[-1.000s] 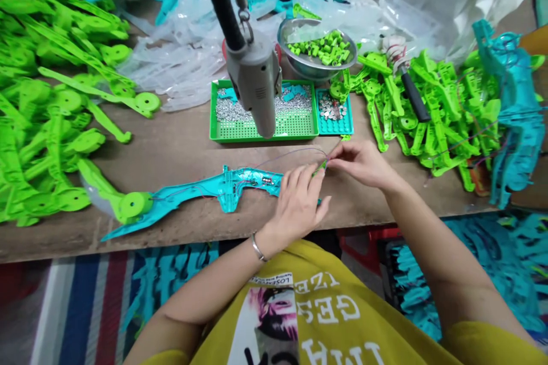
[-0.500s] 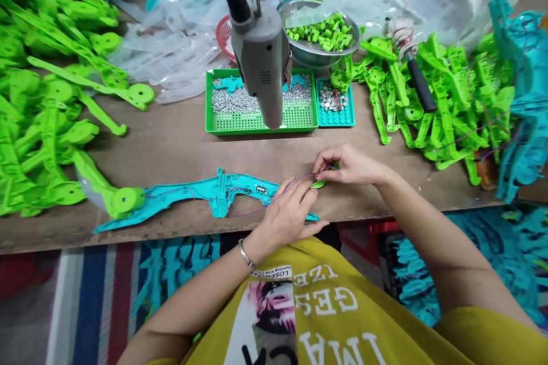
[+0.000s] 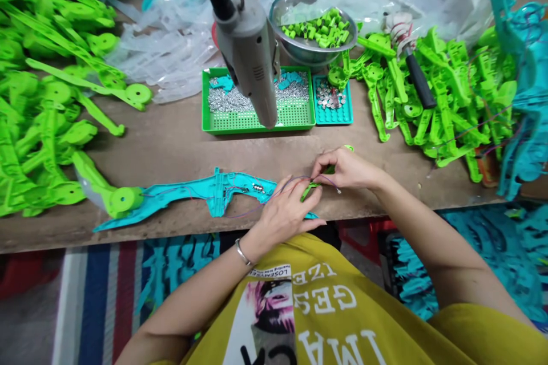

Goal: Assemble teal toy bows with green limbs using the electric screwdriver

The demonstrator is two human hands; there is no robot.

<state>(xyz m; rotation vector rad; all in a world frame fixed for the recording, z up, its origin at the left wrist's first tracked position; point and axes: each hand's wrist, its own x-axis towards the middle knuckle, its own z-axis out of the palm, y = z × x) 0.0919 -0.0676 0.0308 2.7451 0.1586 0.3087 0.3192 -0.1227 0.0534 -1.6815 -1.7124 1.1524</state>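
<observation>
Two bare hands together at the near edge of a brown surface, right of centre. Left hand palm down across the right part of a long teal frame, fingers pointing far and to the right; impossible to tell whether gripping or merely resting. Right hand curled, thumb and fingertips pinched on thin red and purple wires, just beside the left fingertips, with a loose wire end sticking out to the right. Slim green piece poking out at the left index finger, exact hold hidden.

Frame lying lengthwise along the near edge, right tip just visible beyond the left hand, small metal fitting inside. Green arm with a round end, resting on the frame's left end.

Farther back, in the middle: green tray of tiny metal parts; just to its right, teal tray with metal discs; behind, metal bowl of short green caps. Grey tool hanging over the green tray. Large heap of green parts at left; another heap at right, black-handled tool lying on it. Teal parts at the right edge; translucent parts spread far left of the bowl
</observation>
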